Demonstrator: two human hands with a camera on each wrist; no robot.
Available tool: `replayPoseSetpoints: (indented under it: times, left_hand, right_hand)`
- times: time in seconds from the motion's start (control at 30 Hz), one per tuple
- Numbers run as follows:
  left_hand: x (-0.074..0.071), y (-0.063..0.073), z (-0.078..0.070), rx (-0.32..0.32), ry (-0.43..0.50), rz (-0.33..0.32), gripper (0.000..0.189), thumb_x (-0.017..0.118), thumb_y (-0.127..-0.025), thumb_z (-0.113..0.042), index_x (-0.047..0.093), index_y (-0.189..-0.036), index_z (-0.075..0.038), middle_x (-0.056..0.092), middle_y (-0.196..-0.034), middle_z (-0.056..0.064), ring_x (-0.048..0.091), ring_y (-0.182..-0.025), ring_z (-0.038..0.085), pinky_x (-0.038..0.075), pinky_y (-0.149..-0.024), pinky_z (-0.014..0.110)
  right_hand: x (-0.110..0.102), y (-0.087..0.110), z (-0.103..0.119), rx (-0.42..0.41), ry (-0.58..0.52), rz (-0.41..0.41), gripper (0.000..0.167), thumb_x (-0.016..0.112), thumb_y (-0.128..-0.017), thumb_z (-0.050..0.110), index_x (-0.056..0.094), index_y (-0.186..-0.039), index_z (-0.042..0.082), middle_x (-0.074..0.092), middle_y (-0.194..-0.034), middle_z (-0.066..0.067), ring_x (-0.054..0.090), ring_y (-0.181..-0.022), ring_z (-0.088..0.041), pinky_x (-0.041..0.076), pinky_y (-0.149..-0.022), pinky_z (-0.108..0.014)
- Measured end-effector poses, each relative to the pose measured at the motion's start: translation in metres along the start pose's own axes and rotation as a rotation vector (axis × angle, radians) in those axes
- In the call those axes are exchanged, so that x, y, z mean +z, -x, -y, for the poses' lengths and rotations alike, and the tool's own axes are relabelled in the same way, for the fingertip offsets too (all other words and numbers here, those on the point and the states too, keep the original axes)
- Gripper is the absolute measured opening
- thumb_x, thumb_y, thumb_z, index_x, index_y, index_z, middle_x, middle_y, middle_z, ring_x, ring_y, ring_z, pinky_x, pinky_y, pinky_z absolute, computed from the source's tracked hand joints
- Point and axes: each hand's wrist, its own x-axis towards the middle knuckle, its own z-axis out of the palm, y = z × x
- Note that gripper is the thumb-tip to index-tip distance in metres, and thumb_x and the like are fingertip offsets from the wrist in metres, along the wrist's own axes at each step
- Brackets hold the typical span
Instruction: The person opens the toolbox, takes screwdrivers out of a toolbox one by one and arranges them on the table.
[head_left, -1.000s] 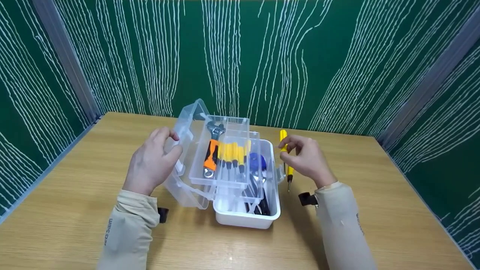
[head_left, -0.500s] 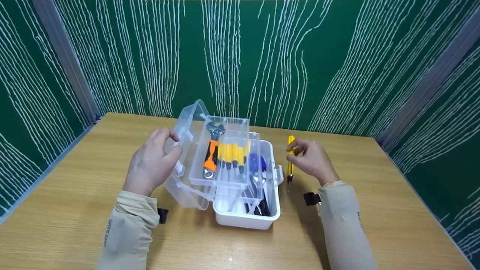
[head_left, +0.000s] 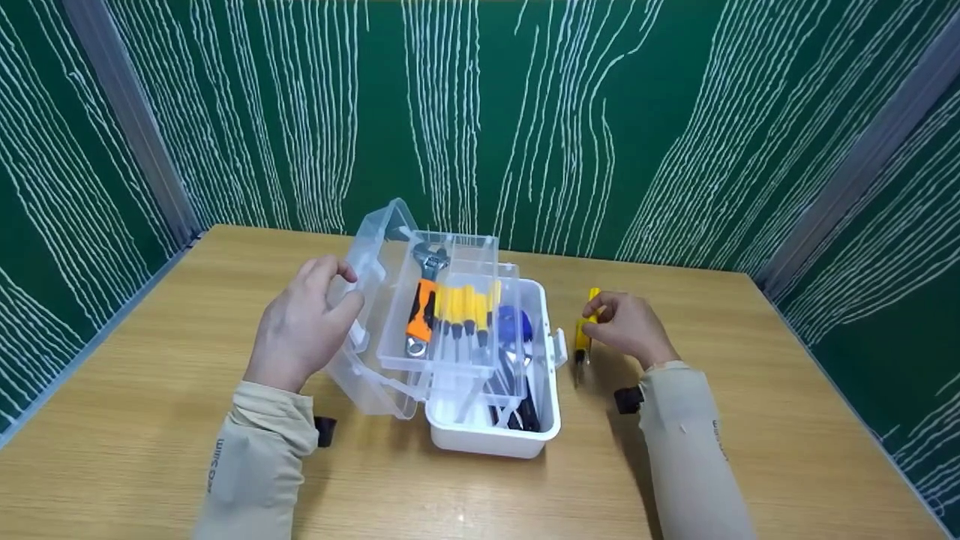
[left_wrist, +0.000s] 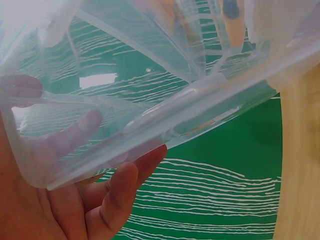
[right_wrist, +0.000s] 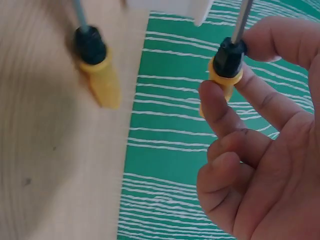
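My left hand (head_left: pixel 304 322) grips the clear lid (head_left: pixel 379 394) of a white toolbox (head_left: pixel 487 442); the left wrist view shows its fingers on both sides of the plastic edge. To the right of the box, my right hand (head_left: pixel 631 328) pinches a yellow-handled screwdriver (right_wrist: pixel 229 64) near its black collar, thumb and fingers around it. A second yellow screwdriver (head_left: pixel 581 336) lies on the table beside that hand, shaft toward me. Inside the raised clear trays are an orange-and-black adjustable wrench (head_left: pixel 423 304) and several yellow screwdrivers (head_left: pixel 469 304).
In the box's white bottom lie a round blue thing (head_left: pixel 513 322) and some black-handled tools (head_left: pixel 528 412). A white latch (head_left: pixel 559 349) sticks out on the box's right side. Green walls (head_left: pixel 510 112) with white streaks enclose the wooden table (head_left: pixel 187 337) at the back and sides.
My right hand has carried its screwdriver rightward, away from the box, and slightly toward me. The screwdriver on the table now shows apart from it. The left hand and lid have stayed put.
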Motion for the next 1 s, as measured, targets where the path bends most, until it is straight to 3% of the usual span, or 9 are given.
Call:
replayPoseSetpoints:
  times: [0.57, 1.0]
  left_hand:
    - [0.0, 0.0, 0.0, -0.013, 0.0, 0.008, 0.028, 0.045, -0.092, -0.032, 0.049, -0.116, -0.018, 0.051, -0.122, 0.006, 0.055, -0.105, 0.03, 0.05, -0.09, 0.055]
    - [0.0, -0.001, 0.0, -0.007, 0.008, 0.01, 0.027, 0.045, -0.093, -0.032, 0.049, -0.116, -0.018, 0.051, -0.123, 0.006, 0.054, -0.107, 0.031, 0.049, -0.091, 0.056]
  right_hand:
    - [0.013, -0.008, -0.025, 0.07, 0.092, 0.092, 0.018, 0.072, -0.079, 0.021, 0.069, -0.095, 0.012, 0.06, -0.108, -0.012, 0.05, -0.094, -0.028, 0.039, -0.078, -0.036]
    - [0.017, -0.008, -0.028, 0.129, 0.035, 0.13, 0.019, 0.072, -0.081, 0.018, 0.067, -0.099, 0.012, 0.059, -0.105, -0.011, 0.05, -0.096, -0.028, 0.039, -0.081, -0.037]
